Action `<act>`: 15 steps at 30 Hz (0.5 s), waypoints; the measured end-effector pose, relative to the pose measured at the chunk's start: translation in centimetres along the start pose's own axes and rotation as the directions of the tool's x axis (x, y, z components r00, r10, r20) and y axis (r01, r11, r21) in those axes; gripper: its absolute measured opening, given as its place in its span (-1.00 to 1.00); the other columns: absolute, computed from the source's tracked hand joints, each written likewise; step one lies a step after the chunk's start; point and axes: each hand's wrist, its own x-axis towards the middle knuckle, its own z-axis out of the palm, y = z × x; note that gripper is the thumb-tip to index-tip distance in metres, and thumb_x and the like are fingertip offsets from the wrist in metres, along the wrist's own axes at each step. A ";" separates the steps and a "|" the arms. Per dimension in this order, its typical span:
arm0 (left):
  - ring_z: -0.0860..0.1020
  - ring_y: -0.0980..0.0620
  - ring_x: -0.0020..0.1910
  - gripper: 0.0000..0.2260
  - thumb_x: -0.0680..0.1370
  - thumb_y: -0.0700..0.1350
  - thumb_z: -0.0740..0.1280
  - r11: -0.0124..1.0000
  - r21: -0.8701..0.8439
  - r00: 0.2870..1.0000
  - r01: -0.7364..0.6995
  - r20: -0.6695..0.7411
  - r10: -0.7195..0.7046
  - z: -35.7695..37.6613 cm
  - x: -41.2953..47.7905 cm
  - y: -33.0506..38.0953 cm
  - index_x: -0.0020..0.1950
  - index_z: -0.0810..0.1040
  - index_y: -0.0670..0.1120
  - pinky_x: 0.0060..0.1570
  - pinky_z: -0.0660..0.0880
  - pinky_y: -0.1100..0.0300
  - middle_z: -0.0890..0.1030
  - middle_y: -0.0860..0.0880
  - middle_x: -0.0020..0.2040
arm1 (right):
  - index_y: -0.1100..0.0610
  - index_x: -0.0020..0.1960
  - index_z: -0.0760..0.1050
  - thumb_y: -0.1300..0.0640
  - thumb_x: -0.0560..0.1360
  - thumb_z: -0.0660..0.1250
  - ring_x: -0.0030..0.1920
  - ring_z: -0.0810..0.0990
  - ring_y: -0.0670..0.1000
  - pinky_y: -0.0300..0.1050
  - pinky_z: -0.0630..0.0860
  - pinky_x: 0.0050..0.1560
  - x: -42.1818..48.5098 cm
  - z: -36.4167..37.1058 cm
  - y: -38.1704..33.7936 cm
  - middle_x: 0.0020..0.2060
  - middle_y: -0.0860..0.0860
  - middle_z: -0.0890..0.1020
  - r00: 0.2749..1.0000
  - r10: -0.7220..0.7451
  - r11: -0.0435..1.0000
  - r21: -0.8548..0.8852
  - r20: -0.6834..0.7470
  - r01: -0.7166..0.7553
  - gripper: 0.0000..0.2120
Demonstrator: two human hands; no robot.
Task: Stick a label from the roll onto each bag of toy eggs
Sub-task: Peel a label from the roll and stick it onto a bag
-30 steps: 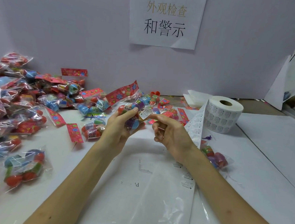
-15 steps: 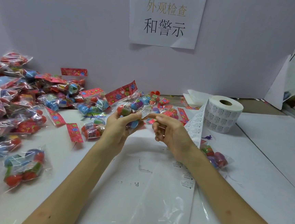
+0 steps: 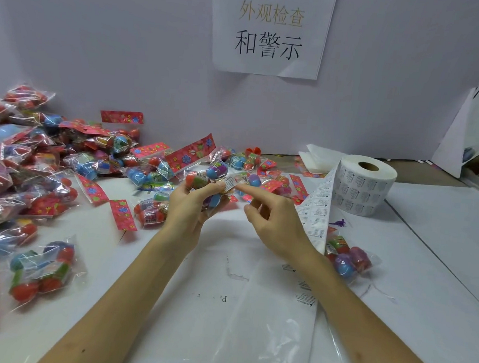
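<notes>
Head view. A: Left hand [image 3: 189, 208] raised above the table [image 3: 428, 255], fingers curled round a clear bag of toy eggs [image 3: 203, 179]. Thumb [image 3: 211, 187] lies against a small white label [image 3: 229, 183] at the bag's upper right corner.

B: Noted. Right hand [image 3: 275, 222]?

A: Just right of the bag, holding nothing. Index finger [image 3: 245, 188] stretched toward the label, tip right beside it; touching or not, cannot tell. Other fingers loosely bent.

B: Roll?

A: Roll [image 3: 365, 186] stands on end on the table, off to the right of both hands. A strip of labels [image 3: 318, 211] runs off it, passes behind the right hand and ends flat on the table by the right forearm.

B: Other bags?

A: Pile of bags [image 3: 31, 163] heaped at left near the wall, more scattered behind the hands. One separate bag [image 3: 347, 257] lies just right of the right wrist, beside the strip. Paper sign [image 3: 270, 27] with printed characters on the wall above.
</notes>
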 end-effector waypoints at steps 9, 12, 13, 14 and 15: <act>0.75 -0.07 -0.11 -0.78 0.49 -0.29 0.51 1.000 0.009 1.000 0.019 0.002 -0.019 0.2 -0.1 -0.1 0.09 0.58 -0.15 -0.14 0.68 0.12 0.71 -0.11 -0.04 | 0.00 0.38 0.57 0.24 0.61 0.27 -0.32 0.50 -0.22 -0.33 0.36 -0.41 0.0 0.0 0.3 -0.22 -0.11 0.64 0.993 -0.045 0.987 -0.157 -0.108 0.028 -0.62; 0.75 -0.10 -0.09 -0.77 0.49 -0.29 0.51 0.999 -0.002 0.999 0.035 0.012 -0.035 0.1 -0.1 0.2 0.09 0.57 -0.15 -0.18 0.67 0.13 0.72 -0.13 -0.04 | 0.01 0.36 0.58 0.22 0.61 0.28 -0.41 0.47 -0.09 -0.13 0.45 -0.32 0.3 -0.6 0.6 -0.36 -0.17 0.56 0.986 0.012 0.991 -0.130 -0.164 -0.034 -0.64; 0.75 -0.10 -0.08 -0.76 0.49 -0.29 0.50 0.999 -0.003 0.999 0.043 0.032 -0.043 0.1 -0.2 0.3 0.11 0.56 -0.17 -0.19 0.67 0.14 0.73 -0.13 -0.05 | 0.01 0.34 0.59 0.18 0.61 0.30 -0.38 0.48 -0.11 -0.20 0.44 -0.34 0.4 -0.7 0.7 -0.37 -0.18 0.54 0.983 0.034 0.994 -0.094 -0.180 -0.052 -0.68; 0.75 -0.11 -0.06 -0.74 0.49 -0.29 0.50 0.999 0.005 0.997 0.050 0.061 -0.050 0.1 -0.3 0.3 0.14 0.56 -0.19 -0.17 0.67 0.13 0.74 -0.14 -0.03 | 0.01 0.31 0.59 0.13 0.61 0.34 -0.32 0.52 -0.14 -0.29 0.43 -0.33 0.5 -0.8 0.7 -0.33 -0.17 0.55 0.980 0.060 0.997 -0.043 -0.191 -0.069 -0.71; 0.74 -0.13 -0.01 -0.70 0.49 -0.29 0.50 0.998 0.026 0.994 0.052 0.091 -0.054 0.2 -0.4 0.3 0.19 0.55 -0.22 -0.11 0.68 0.10 0.74 -0.17 0.02 | 0.01 0.29 0.59 0.08 0.60 0.37 -0.26 0.55 -0.16 -0.32 0.46 -0.30 0.6 -0.9 0.6 -0.28 -0.15 0.58 0.977 0.089 0.996 0.024 -0.193 -0.086 -0.74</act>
